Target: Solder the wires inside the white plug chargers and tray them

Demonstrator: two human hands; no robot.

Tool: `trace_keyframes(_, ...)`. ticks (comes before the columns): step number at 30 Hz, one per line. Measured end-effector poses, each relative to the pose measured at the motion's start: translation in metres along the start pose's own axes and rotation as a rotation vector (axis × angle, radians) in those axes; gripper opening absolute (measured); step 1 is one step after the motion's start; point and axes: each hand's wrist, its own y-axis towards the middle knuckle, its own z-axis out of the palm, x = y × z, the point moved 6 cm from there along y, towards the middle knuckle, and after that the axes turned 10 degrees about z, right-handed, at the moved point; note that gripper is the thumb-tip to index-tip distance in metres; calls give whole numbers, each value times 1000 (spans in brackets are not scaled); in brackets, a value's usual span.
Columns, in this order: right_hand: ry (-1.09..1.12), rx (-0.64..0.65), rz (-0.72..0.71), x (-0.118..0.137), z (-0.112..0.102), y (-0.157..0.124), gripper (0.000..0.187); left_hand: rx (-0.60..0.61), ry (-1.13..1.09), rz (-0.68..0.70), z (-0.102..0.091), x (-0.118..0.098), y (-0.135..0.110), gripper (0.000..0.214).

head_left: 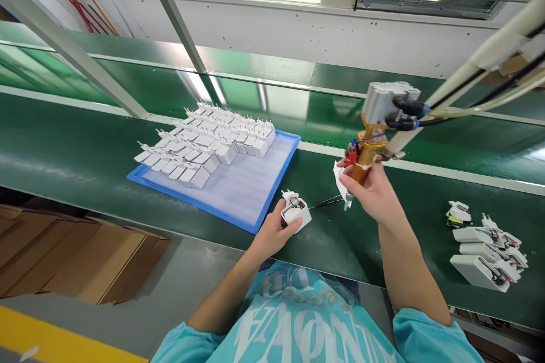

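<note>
Glossy white plastic charger shell [296, 214]; amber plastic tool [366, 153], grey metal block [385, 101] above grip; shiny green belt [85, 147] below

Rows of white chargers [204, 144] are filling the far-left part of the blue tray [286, 165], while its near-right part is lying bare. Just right of the tray, the left hand [270, 235] gripping a white case [296, 214], tweezers [326, 202] and the right hand [372, 193] gripping a hanging tool [367, 150] are crowding the counter [63, 153]. Farther right of the tray, open chargers [485, 255] are lying clustered, with bare counter showing between. A slanted strut [76, 62] is coming down beyond the tray's far-left corner.
</note>
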Motion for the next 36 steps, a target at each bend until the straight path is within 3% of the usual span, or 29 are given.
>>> trace_keyframes(5, 38, -101, -103, 25, 56, 21, 34, -33, 322, 60, -3, -3, -3, 37)
trace_keyframes(10, 66, -201, -160, 36, 84, 21, 33, -103, 436, 64, -8, -6, -5, 39)
trace_keyframes(23, 111, -64, -211, 37, 93, 5, 28, -97, 489, 93, -11, -13, 0, 34)
trace_keyframes(36, 63, -59, -243, 34, 93, 4, 17, -90, 499, 98, -13, -19, 3, 35)
